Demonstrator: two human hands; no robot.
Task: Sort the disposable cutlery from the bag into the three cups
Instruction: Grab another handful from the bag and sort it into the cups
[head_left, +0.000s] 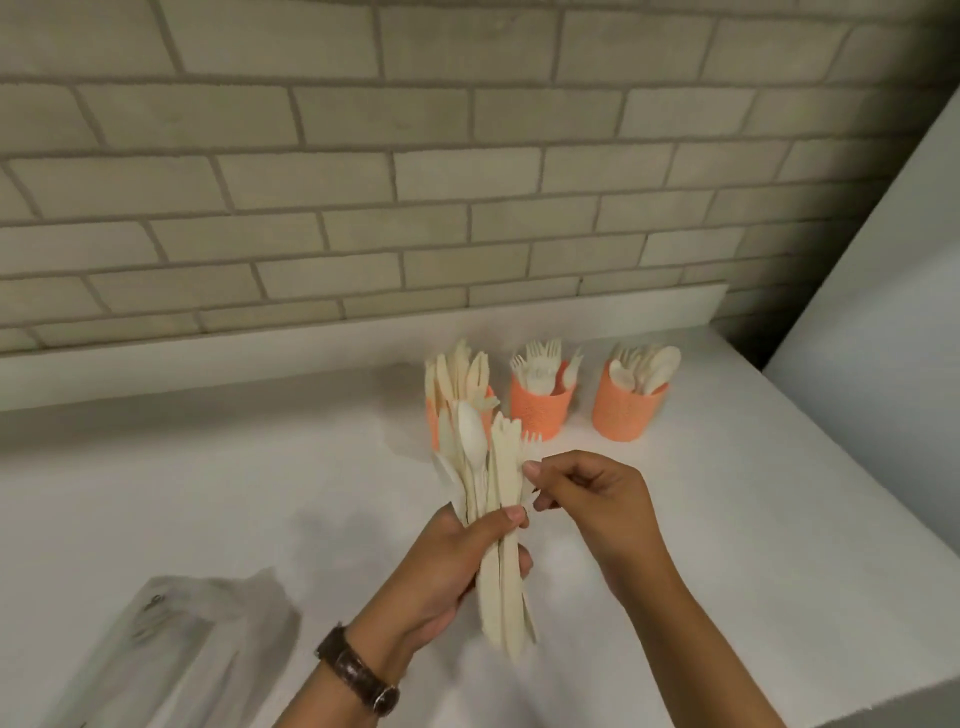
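Note:
My left hand (457, 564) grips a mixed bundle of beige disposable cutlery (496, 499) upright above the white counter. My right hand (587, 499) pinches the upper part of a fork (531, 441) at the right side of that bundle. Behind the bundle stand three orange cups in a row. The left cup (434, 423) holds knives and is partly hidden by the bundle. Forks fill the middle cup (540, 410). The right cup (626, 410) holds spoons.
A clear plastic bag (171, 639) lies flat on the white counter (208, 493) at the lower left. A brick wall rises behind the counter. A white slanted panel (872, 291) closes off the right side, and the counter's edge runs down the right.

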